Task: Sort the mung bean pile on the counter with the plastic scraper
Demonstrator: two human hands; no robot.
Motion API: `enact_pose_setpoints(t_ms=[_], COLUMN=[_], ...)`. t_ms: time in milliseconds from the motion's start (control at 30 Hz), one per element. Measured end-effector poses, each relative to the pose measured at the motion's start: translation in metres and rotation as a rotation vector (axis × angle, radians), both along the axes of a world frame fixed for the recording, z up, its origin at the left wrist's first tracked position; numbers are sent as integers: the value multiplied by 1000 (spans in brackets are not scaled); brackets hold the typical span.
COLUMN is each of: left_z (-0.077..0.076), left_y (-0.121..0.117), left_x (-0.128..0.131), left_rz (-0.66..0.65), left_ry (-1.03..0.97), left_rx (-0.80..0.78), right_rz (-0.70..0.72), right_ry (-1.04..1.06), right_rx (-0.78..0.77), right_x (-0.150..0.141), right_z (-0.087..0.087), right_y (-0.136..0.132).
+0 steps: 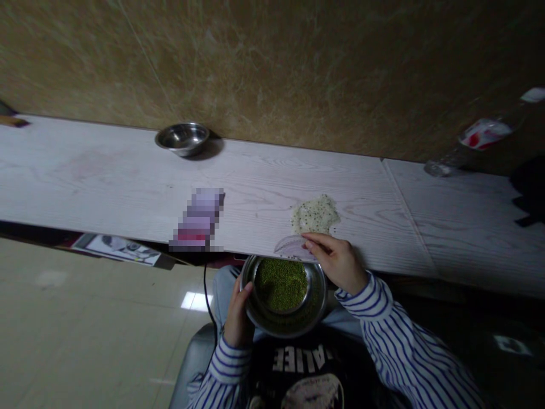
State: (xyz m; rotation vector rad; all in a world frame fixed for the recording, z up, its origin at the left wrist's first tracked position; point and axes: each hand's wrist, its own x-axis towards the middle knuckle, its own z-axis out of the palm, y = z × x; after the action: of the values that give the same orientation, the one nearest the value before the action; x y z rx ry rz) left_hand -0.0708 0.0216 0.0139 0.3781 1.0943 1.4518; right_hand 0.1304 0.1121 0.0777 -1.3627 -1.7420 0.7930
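My left hand (239, 312) grips the rim of a steel bowl (315, 309) from the left, held over my lap below the counter edge. Inside the bowl lie many small green beans (283, 284), which look like mung beans. Between the fingers of my right hand (336, 258) is a thin clear plastic scraper (293, 247), curved along its upper edge. It rests near the counter's front edge, just above the bowl, with a few dark bits along its lower side. Right behind it spreads a pile of white grains (315, 215) mixed with green beans.
On the white wood-grain counter (106, 176) a small steel bowl (184, 139) stands near the wall. A blurred-out phone-like object (198, 218) lies at the front edge, with a cable (205, 295) below. A clear plastic bottle (481, 135) stands at the right, beside a dark object (530, 190).
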Motion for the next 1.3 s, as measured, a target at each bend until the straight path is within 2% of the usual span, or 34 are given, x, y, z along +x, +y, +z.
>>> enact_pose_setpoints(t_ms=[167,367,500,600,700,867,1000,1133,1300], left_z=[-7,-14,-16,-17,-17,-13,-13,-17,-19], left_y=[1,-1,-2,-1,1,5,4,1,1], left_x=[2,8,13,15,17,18,17,16,15], left_rz=[-2,-132,-120,-133,-126,-31,-42,-30,-17], left_ry=[6,-8,-9,-23,-5,38,15,-14,-24], left_rx=[-19,-58,-26,-30,-32,-18,2,-59,-79], right_rz=[29,-196,-320,-372,-367,-334,-209,-72,-87], right_ry=[27,187,221,237,211,55,-74,-185,-208], right_rx=[-52,-105,-75,-61,-30,79,206,337,332], right_x=[6,37,61,74,79,67,39,16,17], right_z=[5,4,8,10,8,2,5,9,6], right_y=[-12,-21,-24,-27,-28,-25,-18,-7,8])
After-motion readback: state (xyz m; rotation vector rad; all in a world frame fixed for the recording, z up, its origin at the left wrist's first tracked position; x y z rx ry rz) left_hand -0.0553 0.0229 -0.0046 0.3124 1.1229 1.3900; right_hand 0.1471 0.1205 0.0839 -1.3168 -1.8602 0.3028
